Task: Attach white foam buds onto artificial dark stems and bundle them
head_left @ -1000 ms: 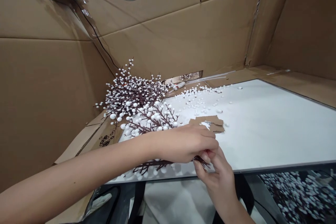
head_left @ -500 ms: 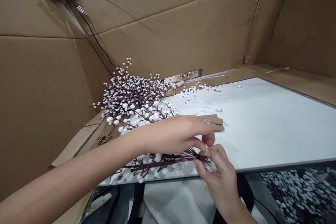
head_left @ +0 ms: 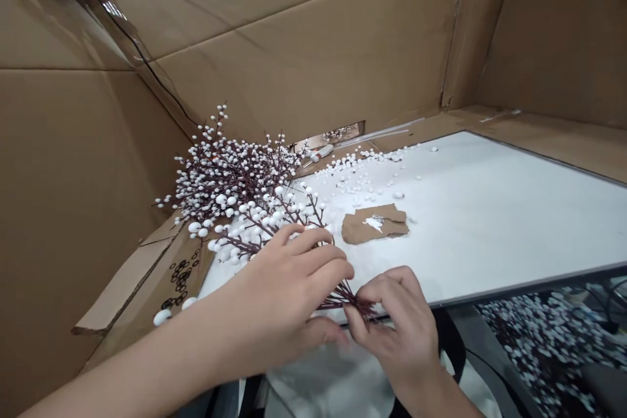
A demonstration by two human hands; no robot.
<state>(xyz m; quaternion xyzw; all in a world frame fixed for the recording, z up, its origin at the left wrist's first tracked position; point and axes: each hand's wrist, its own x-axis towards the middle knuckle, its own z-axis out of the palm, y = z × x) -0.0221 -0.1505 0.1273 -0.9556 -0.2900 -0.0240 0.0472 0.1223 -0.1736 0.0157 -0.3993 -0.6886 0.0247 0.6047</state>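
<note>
Since the earlier frame, the left hand (head_left: 287, 290) has pulled back toward the near side and no longer lies over the cardboard scrap (head_left: 375, 223), and the right hand (head_left: 396, 333) has shifted left with it. Nearest of all, the right hand pinches the dark stem ends of the berry branch (head_left: 294, 212) between its thumb and fingers, closed firmly on them. Just beside it, the left hand's fingers are curved over the same branch, but I cannot tell how tightly they grasp it. This branch lies across the near edge of the white tabletop (head_left: 490, 222), with its berries toward the far left. At near right, below the table edge, more white berries (head_left: 543, 346) show, though I cannot tell if they are a reflection. At left, black rings (head_left: 180, 281) lie on a cardboard flap (head_left: 127, 281). Farther on, the cardboard scrap rests on the tabletop with a white smear on it, and loose white berries (head_left: 362, 173) are scattered beyond it. At far left stands a thick bundle of berry branches (head_left: 230, 176), near a small white tube (head_left: 321, 153), and a cardboard wall (head_left: 304, 72) rises behind everything.
</note>
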